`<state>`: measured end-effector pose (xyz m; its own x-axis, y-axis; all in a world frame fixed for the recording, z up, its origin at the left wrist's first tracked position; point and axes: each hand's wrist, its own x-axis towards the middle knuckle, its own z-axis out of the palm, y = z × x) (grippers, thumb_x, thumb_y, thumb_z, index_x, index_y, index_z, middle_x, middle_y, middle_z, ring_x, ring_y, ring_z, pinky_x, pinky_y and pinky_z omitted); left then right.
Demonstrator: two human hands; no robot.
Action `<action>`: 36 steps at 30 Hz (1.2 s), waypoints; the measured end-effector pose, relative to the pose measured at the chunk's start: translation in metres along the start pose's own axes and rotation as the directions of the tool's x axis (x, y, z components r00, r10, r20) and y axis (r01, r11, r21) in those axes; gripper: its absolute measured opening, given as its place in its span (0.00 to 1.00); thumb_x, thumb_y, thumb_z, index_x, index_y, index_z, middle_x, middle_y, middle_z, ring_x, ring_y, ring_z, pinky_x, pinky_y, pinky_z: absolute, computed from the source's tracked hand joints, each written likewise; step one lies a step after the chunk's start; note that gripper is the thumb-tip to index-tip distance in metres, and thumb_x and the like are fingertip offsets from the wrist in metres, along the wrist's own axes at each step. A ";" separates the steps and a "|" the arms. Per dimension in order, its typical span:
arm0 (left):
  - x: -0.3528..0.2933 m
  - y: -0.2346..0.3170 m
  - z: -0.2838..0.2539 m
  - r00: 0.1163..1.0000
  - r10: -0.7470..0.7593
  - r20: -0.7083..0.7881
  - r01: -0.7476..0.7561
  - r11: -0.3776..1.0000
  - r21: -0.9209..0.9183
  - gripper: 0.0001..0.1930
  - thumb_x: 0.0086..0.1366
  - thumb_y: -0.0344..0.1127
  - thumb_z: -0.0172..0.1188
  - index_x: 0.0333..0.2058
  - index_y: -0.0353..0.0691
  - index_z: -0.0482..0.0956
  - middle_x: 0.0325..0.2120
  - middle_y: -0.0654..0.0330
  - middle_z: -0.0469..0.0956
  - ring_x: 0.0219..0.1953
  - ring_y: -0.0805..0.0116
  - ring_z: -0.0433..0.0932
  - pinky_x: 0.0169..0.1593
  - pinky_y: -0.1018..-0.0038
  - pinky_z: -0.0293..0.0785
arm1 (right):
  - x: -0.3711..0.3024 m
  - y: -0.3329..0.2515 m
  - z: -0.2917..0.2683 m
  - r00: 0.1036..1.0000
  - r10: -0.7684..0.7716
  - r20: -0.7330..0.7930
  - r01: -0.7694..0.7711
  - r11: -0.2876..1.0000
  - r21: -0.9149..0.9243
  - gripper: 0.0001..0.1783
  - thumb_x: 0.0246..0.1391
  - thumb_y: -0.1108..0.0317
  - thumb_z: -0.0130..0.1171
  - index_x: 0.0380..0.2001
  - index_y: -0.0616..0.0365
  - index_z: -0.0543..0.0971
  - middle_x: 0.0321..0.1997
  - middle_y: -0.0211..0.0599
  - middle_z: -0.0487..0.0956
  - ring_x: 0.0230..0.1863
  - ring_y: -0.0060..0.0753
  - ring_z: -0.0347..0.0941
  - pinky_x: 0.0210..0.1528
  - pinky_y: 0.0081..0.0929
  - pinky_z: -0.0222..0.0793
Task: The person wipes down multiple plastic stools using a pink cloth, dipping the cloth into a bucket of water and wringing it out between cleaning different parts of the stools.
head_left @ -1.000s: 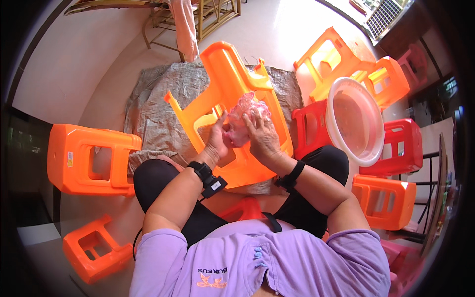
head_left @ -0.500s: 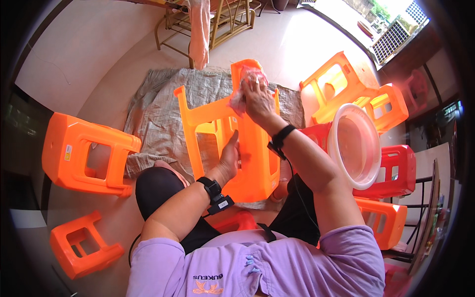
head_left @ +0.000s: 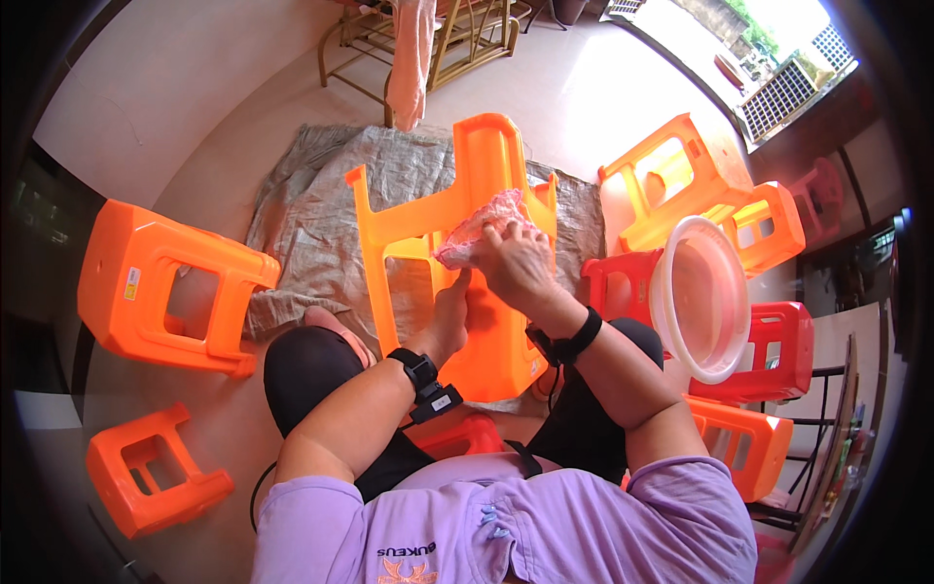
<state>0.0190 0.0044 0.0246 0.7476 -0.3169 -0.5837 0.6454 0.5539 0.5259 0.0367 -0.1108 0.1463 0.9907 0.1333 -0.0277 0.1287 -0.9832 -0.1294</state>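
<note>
An orange plastic stool (head_left: 486,161) lies tipped between my knees, its legs pointing away from me. My right hand (head_left: 520,268) presses a pink and white cloth (head_left: 486,222) against the side of the stool, its fingers bent over the cloth. Lower down, my left hand (head_left: 449,316) grips the stool near its middle, thumb up. The fingers of that hand are partly hidden behind the stool's panel. Both wrists wear black straps with small devices.
A grey woven sheet (head_left: 321,224) covers the floor under the stool. A white basin (head_left: 702,365) rests on a red stool (head_left: 632,273) at right. More orange stools (head_left: 107,282) stand on both sides. A bamboo rack (head_left: 467,49) with a hanging pink cloth (head_left: 413,68) is at the back.
My right hand has drawn the cloth back toward me, from the stool's far end to its middle. My left hand stays on the stool.
</note>
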 end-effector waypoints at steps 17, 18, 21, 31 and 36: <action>-0.002 0.003 0.012 0.993 -0.108 -0.042 0.113 0.985 0.132 0.19 0.68 0.55 0.47 0.39 0.45 0.73 0.27 0.64 0.74 0.28 0.66 0.77 0.31 0.65 0.79 | 0.122 0.056 0.030 0.919 0.160 -0.361 -0.014 0.927 0.376 0.37 0.48 0.66 0.55 0.64 0.49 0.57 0.65 0.47 0.60 0.65 0.54 0.56 0.64 0.42 0.56; -0.002 0.003 0.012 0.993 -0.108 -0.040 0.112 0.985 0.132 0.19 0.68 0.55 0.47 0.39 0.45 0.73 0.27 0.64 0.74 0.28 0.66 0.77 0.31 0.65 0.79 | 0.119 0.057 0.030 0.941 0.140 -0.309 -0.028 0.940 0.341 0.35 0.48 0.66 0.53 0.62 0.50 0.60 0.65 0.47 0.61 0.65 0.53 0.56 0.63 0.42 0.56; -0.003 0.004 0.007 0.997 -0.080 0.024 0.078 0.994 0.075 0.19 0.68 0.54 0.46 0.40 0.45 0.73 0.28 0.64 0.75 0.28 0.67 0.77 0.32 0.65 0.79 | 0.106 0.037 0.016 0.969 0.210 -0.129 -0.164 0.941 0.296 0.30 0.47 0.70 0.51 0.57 0.53 0.66 0.60 0.48 0.65 0.59 0.55 0.62 0.56 0.42 0.64; -0.004 0.004 0.009 0.996 -0.079 -0.038 0.084 0.984 0.155 0.19 0.68 0.54 0.47 0.41 0.44 0.73 0.28 0.65 0.73 0.29 0.67 0.76 0.32 0.66 0.78 | 0.114 0.051 0.030 0.960 0.113 -0.256 -0.020 0.940 0.340 0.43 0.47 0.52 0.60 0.66 0.46 0.55 0.70 0.50 0.52 0.70 0.52 0.47 0.66 0.47 0.47; -0.008 0.017 0.015 0.995 -0.097 0.014 0.094 0.985 0.147 0.20 0.67 0.57 0.48 0.41 0.45 0.73 0.28 0.65 0.73 0.30 0.65 0.76 0.35 0.64 0.77 | 0.084 0.041 0.049 0.976 0.027 -0.216 0.000 0.993 0.122 0.40 0.55 0.48 0.51 0.67 0.50 0.52 0.70 0.55 0.49 0.69 0.57 0.47 0.65 0.50 0.48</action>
<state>0.0262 0.0047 0.0479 0.6837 -0.3799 -0.6231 0.7287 0.4027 0.5539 0.1233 -0.1338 0.0902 0.9800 0.0772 0.1834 0.1223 -0.9606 -0.2494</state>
